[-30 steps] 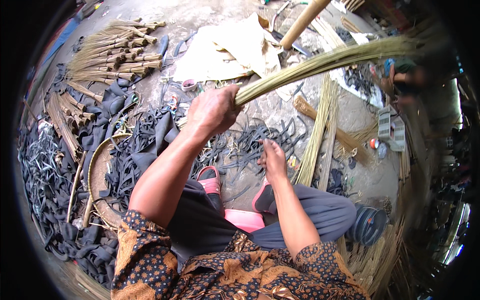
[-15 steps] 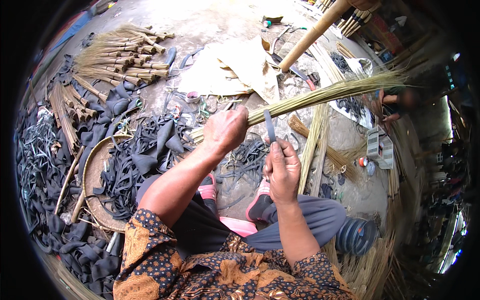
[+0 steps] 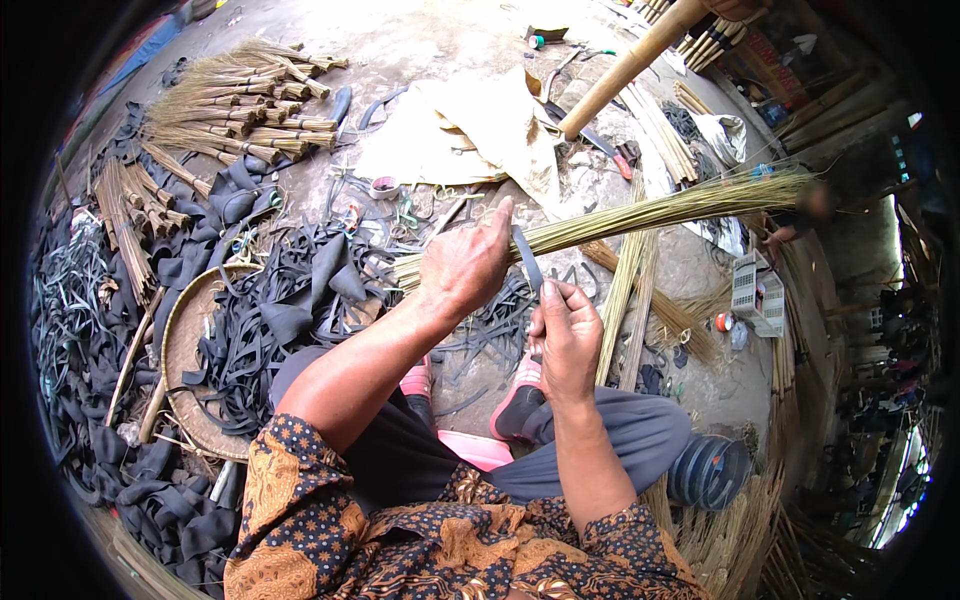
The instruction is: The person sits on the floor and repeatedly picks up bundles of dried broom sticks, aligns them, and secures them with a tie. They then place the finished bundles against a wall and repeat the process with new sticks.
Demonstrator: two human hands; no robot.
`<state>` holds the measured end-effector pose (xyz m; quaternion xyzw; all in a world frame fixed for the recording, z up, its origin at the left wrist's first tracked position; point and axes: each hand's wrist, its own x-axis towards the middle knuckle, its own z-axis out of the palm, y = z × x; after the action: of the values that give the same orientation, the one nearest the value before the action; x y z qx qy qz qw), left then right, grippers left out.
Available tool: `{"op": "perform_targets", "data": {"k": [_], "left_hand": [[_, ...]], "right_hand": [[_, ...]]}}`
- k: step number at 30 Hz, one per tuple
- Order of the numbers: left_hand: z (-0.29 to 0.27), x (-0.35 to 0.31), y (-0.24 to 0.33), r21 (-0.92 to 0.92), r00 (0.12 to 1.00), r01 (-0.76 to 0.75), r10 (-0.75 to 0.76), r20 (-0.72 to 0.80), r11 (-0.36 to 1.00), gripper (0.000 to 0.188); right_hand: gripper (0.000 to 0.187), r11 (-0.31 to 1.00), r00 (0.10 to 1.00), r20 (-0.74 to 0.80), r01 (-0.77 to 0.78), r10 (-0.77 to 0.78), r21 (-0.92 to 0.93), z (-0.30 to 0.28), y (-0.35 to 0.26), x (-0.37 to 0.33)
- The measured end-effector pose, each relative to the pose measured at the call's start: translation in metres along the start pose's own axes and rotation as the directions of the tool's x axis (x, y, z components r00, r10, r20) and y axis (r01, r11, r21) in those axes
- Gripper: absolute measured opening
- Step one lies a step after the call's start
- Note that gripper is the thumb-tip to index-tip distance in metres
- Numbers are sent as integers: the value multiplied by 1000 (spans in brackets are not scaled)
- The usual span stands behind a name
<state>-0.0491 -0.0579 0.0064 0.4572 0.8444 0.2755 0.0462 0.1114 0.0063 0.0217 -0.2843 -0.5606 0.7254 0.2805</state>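
A long bundle of thin yellow-green sticks (image 3: 640, 212) stretches from the middle toward the upper right, its thin tips fanning out. Around its thick end my left hand (image 3: 465, 262) is closed, index finger pointing up along the bundle. A dark grey rubber strip (image 3: 527, 258) lies against the bundle just right of that hand. My right hand (image 3: 566, 338), below the bundle, pinches the strip's lower end between thumb and fingers, so the strip is held taut. How the strip's upper end is fixed is hidden.
Dark rubber strips (image 3: 285, 315) heap over a round woven tray (image 3: 185, 330) at the left. Tied stick bundles (image 3: 250, 105) lie at the far left. A bamboo pole (image 3: 630, 70) slants at the upper right, near a knife (image 3: 600, 145). Another person's arm (image 3: 785, 235) shows at right.
My left index finger has lifted and straightened. The strip's upper end has moved left, closer to my left hand, and the bundle has shifted slightly. My right hand has barely moved.
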Motion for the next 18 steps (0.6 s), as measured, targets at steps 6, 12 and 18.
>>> {"op": "perform_targets", "data": {"k": [6, 12, 18], "left_hand": [[-7, 3, 0, -79, 991, 41, -30, 130, 996, 30], [-30, -9, 11, -450, 941, 75, 85, 326, 890, 27], [-24, -31, 40, -729, 728, 208, 395, 561, 652, 26]], "right_hand": [[18, 998, 997, 75, -10, 14, -63, -22, 4, -7], [20, 706, 964, 262, 214, -42, -675, -79, 9, -20], [8, 377, 768, 546, 640, -334, -669, -98, 7, 15]]}}
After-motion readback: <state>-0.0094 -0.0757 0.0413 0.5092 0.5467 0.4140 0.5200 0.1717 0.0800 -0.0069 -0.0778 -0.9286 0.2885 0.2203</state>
